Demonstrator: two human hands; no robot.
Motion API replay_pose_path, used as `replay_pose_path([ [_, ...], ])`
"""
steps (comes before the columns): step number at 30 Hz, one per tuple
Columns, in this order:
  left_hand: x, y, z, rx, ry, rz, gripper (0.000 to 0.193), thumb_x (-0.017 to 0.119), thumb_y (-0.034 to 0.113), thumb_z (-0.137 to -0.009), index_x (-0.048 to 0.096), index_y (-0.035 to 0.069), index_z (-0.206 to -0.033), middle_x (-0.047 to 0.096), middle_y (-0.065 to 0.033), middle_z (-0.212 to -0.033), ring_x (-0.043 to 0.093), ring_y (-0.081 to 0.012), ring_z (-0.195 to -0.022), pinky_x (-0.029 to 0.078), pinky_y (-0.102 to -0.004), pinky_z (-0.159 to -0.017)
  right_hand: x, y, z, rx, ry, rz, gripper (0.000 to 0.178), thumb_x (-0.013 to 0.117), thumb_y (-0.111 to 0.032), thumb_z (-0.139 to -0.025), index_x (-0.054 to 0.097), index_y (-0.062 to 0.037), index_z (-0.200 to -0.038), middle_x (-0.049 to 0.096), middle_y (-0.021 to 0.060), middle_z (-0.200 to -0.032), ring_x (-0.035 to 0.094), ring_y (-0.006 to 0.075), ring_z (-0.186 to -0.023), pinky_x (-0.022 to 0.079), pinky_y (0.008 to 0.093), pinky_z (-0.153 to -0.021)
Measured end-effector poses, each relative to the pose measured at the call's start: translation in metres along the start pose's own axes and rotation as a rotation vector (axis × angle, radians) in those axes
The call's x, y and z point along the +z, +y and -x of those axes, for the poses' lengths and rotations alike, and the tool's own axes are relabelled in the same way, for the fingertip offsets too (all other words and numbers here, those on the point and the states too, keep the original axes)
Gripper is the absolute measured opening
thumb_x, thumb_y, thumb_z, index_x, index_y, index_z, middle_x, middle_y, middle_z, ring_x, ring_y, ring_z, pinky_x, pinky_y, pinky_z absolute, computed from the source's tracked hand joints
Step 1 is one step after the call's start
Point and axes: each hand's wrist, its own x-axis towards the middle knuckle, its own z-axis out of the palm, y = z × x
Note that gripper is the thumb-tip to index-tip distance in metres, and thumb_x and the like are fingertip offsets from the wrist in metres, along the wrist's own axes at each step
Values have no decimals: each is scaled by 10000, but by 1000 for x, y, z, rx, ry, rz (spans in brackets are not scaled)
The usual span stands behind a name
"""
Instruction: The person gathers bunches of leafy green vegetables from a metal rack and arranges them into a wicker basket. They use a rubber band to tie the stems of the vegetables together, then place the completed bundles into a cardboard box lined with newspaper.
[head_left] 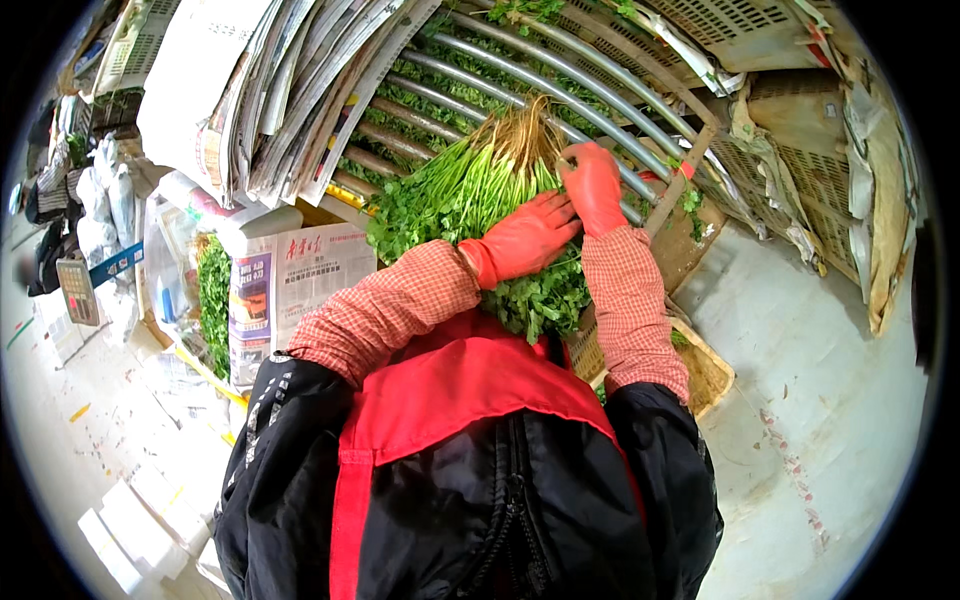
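Observation:
A big bunch of coriander [475, 172] lies across a rack of metal bars, its brown roots [525, 130] pointing away from me and its leaves spreading toward me. Over the stems rests my left hand [527, 238] in a red rubber glove, laid flat with the fingers stretched toward the right. Close beside it, at the right edge of the bunch near the roots, is my right hand [592, 188], gloved the same way. Its fingers are curled together in a pinch; what lies between them, if anything, is hidden.
Folded newspapers [290, 95] are stacked at the far left of the rack [575, 100], with another newspaper [310, 270] nearer me. Greens show beneath the bars. Plastic crates [815, 190] stand at the right, and a shallow tray [710, 375] sits below my right forearm.

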Motion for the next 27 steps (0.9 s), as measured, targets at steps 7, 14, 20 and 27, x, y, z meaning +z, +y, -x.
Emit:
replay_pose_path([
  [7,-13,-4,12,-74,-48,-96,538,612,130,-760,474,47,-1274,525,-181,-1209,482,-335,-1177,367,-454,-1022,-29,11,29,456,334,-1049,152,541,-104,-914,626,7,-974,645,59,-843,577,118,-773,450,236,-674],
  [14,-8,-9,15,-24,-38,-58,540,619,128,-732,488,24,-1246,532,-164,-1186,470,-337,-1187,354,-448,-1040,-55,17,-3,470,197,-597,170,602,-156,-876,686,-87,-1006,633,9,-801,502,70,-639,406,216,-587],
  [20,-9,-6,11,-41,-13,-19,470,608,134,-738,528,3,-1182,553,-177,-1146,485,-341,-1169,358,-452,-1026,8,1,-22,57,-157,192,270,701,-176,-770,665,-27,-991,639,32,-757,551,109,-629,446,248,-583],
  [27,-8,19,-38,-427,495,609,526,620,105,-810,442,8,-1295,519,-213,-1249,524,-359,-1132,420,-388,-972,11,6,18,653,307,-1062,121,609,-133,-877,638,-26,-924,580,7,-691,446,63,-555,364,222,-512],
])
